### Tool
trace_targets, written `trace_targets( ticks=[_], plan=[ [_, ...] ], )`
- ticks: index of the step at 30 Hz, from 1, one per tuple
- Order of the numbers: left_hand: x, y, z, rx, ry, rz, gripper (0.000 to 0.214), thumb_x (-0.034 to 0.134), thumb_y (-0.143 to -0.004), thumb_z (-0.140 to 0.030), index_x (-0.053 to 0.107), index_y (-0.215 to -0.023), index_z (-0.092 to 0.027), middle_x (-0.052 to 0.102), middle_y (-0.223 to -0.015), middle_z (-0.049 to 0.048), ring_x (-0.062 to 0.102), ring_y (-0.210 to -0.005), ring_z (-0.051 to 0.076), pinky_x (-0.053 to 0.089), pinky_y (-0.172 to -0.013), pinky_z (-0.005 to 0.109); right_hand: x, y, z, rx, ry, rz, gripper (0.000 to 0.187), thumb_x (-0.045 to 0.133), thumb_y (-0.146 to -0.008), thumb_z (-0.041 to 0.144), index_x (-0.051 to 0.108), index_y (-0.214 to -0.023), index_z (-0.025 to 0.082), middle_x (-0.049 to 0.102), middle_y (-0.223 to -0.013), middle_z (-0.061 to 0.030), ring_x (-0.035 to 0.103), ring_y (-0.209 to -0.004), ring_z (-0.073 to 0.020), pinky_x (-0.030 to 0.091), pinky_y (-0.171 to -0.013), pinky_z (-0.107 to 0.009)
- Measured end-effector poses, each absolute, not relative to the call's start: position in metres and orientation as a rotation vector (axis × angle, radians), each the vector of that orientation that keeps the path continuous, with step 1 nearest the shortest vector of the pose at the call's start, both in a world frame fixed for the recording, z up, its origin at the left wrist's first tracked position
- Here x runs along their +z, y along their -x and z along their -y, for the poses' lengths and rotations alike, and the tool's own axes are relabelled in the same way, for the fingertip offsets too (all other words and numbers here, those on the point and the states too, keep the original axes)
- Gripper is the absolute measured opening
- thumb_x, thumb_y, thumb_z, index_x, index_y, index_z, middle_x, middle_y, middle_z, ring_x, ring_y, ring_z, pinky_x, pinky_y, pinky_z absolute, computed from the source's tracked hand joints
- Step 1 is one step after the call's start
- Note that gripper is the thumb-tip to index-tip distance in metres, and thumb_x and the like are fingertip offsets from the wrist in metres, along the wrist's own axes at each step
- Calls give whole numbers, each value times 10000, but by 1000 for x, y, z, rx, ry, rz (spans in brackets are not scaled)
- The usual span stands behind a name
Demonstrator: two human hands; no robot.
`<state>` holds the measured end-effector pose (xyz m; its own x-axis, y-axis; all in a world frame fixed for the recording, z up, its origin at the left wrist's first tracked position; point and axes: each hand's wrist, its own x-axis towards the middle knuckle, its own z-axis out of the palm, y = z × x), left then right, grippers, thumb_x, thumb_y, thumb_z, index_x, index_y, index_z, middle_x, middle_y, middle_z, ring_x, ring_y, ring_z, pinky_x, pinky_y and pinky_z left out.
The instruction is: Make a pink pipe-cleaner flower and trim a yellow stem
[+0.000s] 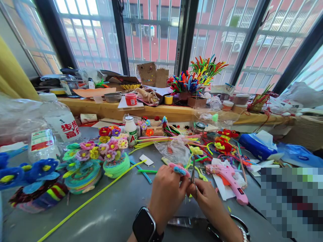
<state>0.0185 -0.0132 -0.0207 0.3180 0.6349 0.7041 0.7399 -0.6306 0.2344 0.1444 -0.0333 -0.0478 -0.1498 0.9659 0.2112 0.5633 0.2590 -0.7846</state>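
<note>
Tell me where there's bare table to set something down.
Bare grey tabletop lies either side of the long yellow fuzzy stem: broadly toward the black rectangular smartwatch, narrowly toward the multicoloured striped pot. It's crowded beyond the left hand, around the crumpled clear plastic bag.

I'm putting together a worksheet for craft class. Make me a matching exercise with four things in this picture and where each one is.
Column one
1. Silver scissors
2. Pink and blue fuzzy piece
3. Pink glue gun
4. Long yellow pipe cleaner

Column two
A. Lying partly over white paper
B. Held in the left hand
C. Lying slantwise on the table, at the person's left
D. Held in the right hand

Right pairs: 1-D, 2-B, 3-A, 4-C
</note>
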Motion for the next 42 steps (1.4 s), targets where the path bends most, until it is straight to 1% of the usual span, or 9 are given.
trace_targets(
  ticks=[5,14,32,42],
  plan=[
    [-20,-20,14,-1193,2479,1302,97,484,-714,-175,521,-624,-176,583,-571,0,505,-541,151,366,-528,276,-47,-144,33,675,1396,1813,639,166,-714,668,477,-513,147,447,-461,8,413,-451,-106,270,-406,-194],
    [-21,-20,14,-1218,2449,1242,115,476,-718,-166,518,-612,-176,582,-556,4,504,-521,149,362,-513,271,-44,-143,34,629,1419,1807,643,160,-710,672,479,-498,156,466,-459,3,431,-453,-113,289,-413,-197],
    [-22,-20,13,-1225,2470,1215,103,485,-720,-147,537,-641,-187,588,-582,-2,516,-560,150,352,-526,269,-43,-144,35,619,1479,1776,631,158,-727,652,431,-420,173,447,-413,8,437,-423,-109,306,-419,-196],
    [-20,-20,14,-1217,2480,1242,99,494,-711,-140,535,-633,-184,593,-593,-1,509,-548,152,361,-524,273,-47,-142,33,715,1455,1744,625,157,-716,663,430,-449,168,403,-416,17,411,-417,-105,285,-413,-197]
  ],
)
